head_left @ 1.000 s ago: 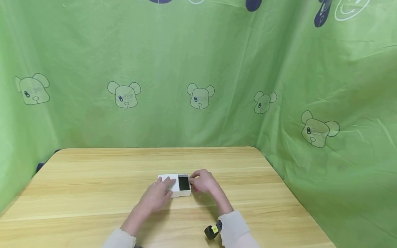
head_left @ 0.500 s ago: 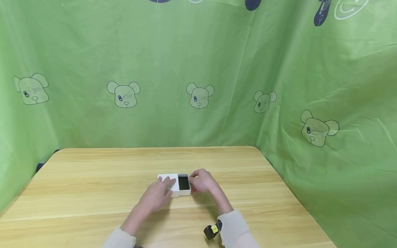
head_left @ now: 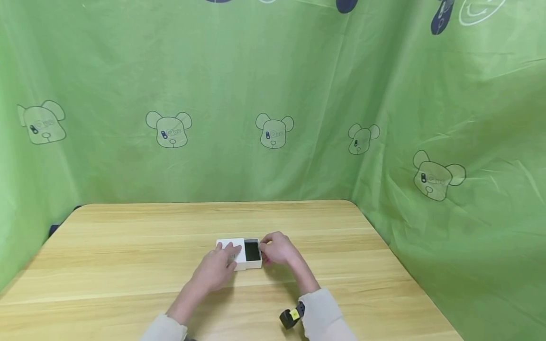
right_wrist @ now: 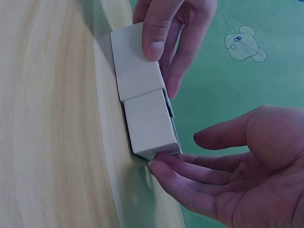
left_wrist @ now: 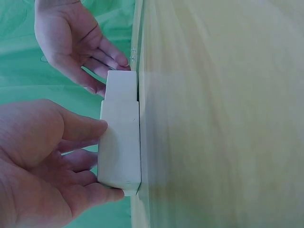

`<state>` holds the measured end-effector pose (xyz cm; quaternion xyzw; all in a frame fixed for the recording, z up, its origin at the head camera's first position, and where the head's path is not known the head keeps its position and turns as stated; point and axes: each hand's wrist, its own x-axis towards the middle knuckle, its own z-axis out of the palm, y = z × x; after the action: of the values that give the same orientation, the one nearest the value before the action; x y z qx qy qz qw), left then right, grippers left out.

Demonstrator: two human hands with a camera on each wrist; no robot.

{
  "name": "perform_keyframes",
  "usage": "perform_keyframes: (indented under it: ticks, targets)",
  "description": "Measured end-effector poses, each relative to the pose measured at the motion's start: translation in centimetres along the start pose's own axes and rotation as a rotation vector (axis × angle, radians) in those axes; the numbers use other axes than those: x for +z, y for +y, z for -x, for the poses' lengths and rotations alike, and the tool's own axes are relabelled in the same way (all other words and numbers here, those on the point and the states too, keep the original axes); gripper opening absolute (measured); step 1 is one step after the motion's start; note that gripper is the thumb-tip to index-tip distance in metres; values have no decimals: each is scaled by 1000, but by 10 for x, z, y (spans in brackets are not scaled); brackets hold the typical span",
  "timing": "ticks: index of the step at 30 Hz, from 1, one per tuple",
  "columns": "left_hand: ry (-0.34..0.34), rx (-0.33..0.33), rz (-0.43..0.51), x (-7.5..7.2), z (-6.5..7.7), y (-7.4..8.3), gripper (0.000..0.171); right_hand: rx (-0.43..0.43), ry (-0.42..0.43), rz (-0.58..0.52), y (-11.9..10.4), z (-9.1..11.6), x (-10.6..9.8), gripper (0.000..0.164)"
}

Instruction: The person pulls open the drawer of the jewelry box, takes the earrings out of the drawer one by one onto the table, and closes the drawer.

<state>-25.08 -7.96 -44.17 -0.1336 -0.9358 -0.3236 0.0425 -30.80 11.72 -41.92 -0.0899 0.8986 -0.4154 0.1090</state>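
A white sleeve box (head_left: 231, 244) with a drawer lies on the wooden table. Its drawer (right_wrist: 151, 126) sticks out on the right, and a flat black piece (head_left: 252, 252) shows inside it. My left hand (head_left: 215, 268) holds the sleeve: fingers spread over the top, thumb on the near side, little finger by the left end in the left wrist view. My right hand (head_left: 278, 248) is at the drawer's right end, where fingertips (right_wrist: 164, 173) touch the end wall. In the right wrist view its thumb stands apart from the box.
The wooden table (head_left: 128, 246) stretches out around the box. A green curtain (head_left: 222, 170) with printed bear heads hangs behind and along both sides. A black wrist device (head_left: 290, 318) with a yellow label sits by the right sleeve.
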Motion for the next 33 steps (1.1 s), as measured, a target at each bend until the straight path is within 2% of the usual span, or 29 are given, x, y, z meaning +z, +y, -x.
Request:
perform_keyframes:
  ticks: [33]
  targets:
    - [12, -4, 27, -1, 1, 0, 42, -15, -29, -32, -1, 0, 2, 26]
